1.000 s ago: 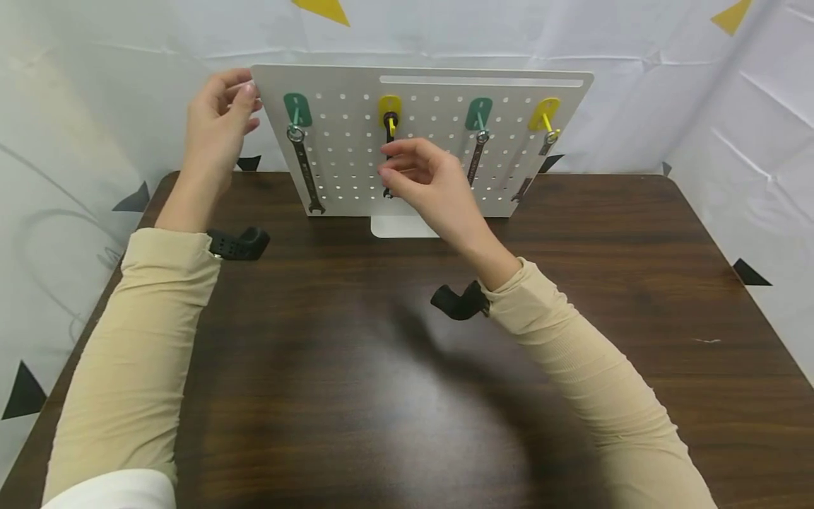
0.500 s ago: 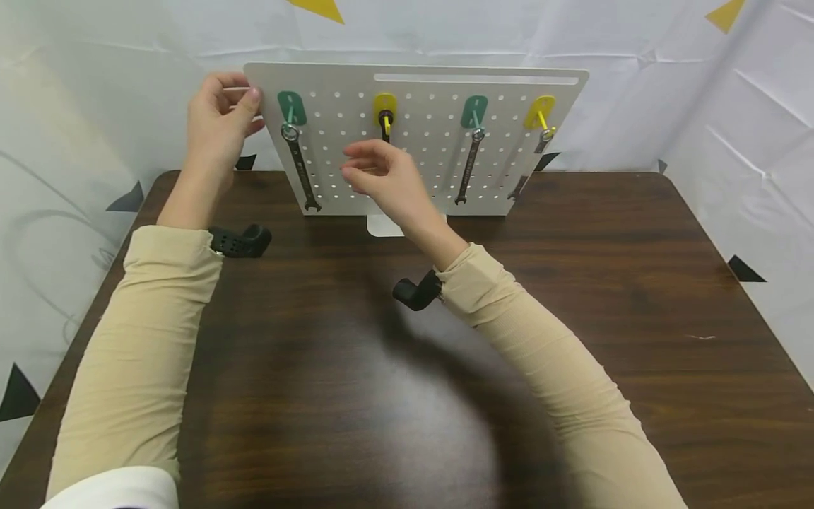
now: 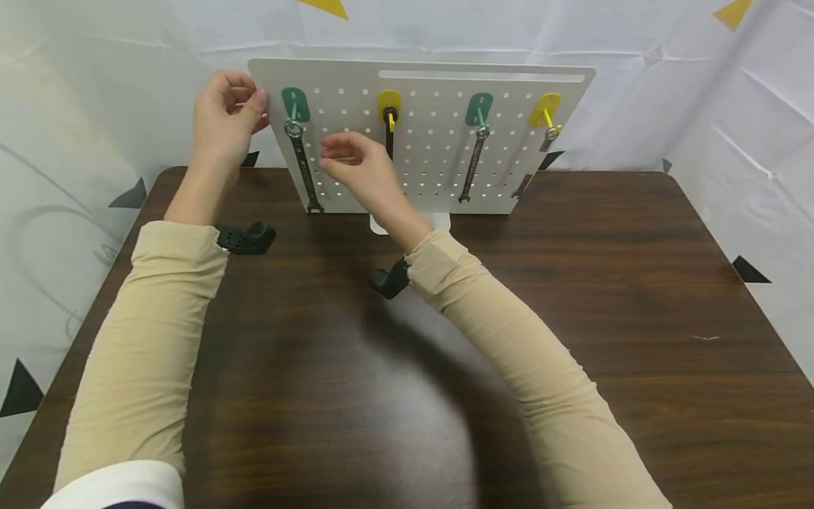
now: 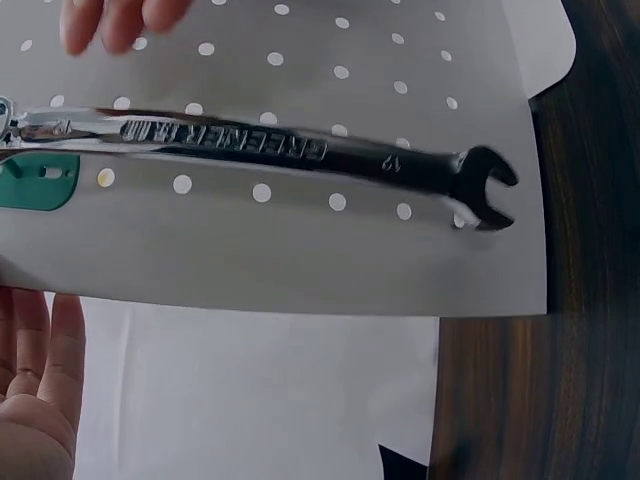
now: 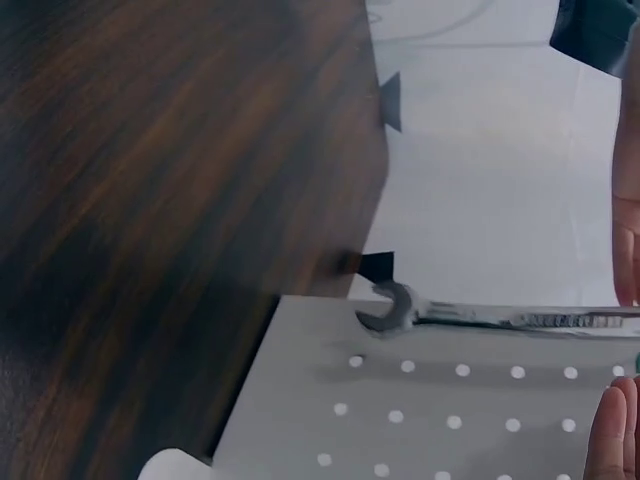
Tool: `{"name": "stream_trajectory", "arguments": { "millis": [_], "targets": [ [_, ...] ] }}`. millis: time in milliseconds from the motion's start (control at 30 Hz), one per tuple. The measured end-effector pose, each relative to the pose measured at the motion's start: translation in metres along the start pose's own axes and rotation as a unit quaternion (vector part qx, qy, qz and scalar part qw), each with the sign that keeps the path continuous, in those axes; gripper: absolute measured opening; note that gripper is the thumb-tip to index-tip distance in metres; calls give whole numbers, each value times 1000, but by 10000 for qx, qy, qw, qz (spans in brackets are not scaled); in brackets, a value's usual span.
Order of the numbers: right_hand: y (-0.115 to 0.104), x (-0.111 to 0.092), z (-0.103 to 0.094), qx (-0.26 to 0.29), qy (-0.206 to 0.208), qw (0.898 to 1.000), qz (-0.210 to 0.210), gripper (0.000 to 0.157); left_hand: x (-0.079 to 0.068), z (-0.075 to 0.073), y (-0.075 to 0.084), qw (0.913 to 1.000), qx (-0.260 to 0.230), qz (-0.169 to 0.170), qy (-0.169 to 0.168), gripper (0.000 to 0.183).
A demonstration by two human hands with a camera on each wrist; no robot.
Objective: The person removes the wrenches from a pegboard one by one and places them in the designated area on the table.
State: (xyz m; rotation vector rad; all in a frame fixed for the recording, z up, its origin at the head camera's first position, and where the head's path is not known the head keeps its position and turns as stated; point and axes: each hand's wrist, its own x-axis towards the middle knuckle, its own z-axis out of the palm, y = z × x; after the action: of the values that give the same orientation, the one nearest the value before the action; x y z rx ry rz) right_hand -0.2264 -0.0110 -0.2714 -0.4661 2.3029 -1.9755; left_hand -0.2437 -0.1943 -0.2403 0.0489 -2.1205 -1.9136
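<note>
My left hand (image 3: 222, 124) holds the upper left edge of the grey pegboard (image 3: 439, 159), thumb on the front face. My right hand (image 3: 362, 166) is in front of the board with fingers gently bent and nothing between them. Its fingertips (image 4: 120, 20) point toward the leftmost combination wrench (image 3: 304, 166), apart from it. That shiny wrench hangs from a green hook (image 3: 295, 104), open end down. Right of it, a dark wrench (image 3: 390, 138) hangs on a yellow hook (image 3: 389, 102), its lower part hidden behind my right hand.
Two more wrenches hang to the right, one (image 3: 473, 166) on a green hook (image 3: 479, 107), the other (image 3: 524, 185) below a yellow hook (image 3: 544, 109). The board's white foot (image 3: 440, 222) rests on the dark wooden table (image 3: 305, 396). A white cloth wall (image 3: 636, 106) stands behind.
My right hand has moved left across the board, from in front of the dark wrench toward the leftmost wrench. My left hand stays at the board's edge.
</note>
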Motion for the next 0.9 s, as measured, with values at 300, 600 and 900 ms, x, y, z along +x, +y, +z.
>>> {"name": "stream_trajectory", "arguments": {
  "millis": [300, 600, 900],
  "targets": [
    [6, 6, 14, -227, 222, 9995, -20, 32, -2, 4, 1, 10000, -7, -60, 56, 7],
    [6, 6, 23, -111, 207, 9997, 100, 32, -5, 7, 2, 9999, -101, 0, 8, 6],
    [7, 4, 24, -187, 116, 9997, 46, 27, -7, 8, 3, 10000, 22, 2, -20, 6]
  ]
}}
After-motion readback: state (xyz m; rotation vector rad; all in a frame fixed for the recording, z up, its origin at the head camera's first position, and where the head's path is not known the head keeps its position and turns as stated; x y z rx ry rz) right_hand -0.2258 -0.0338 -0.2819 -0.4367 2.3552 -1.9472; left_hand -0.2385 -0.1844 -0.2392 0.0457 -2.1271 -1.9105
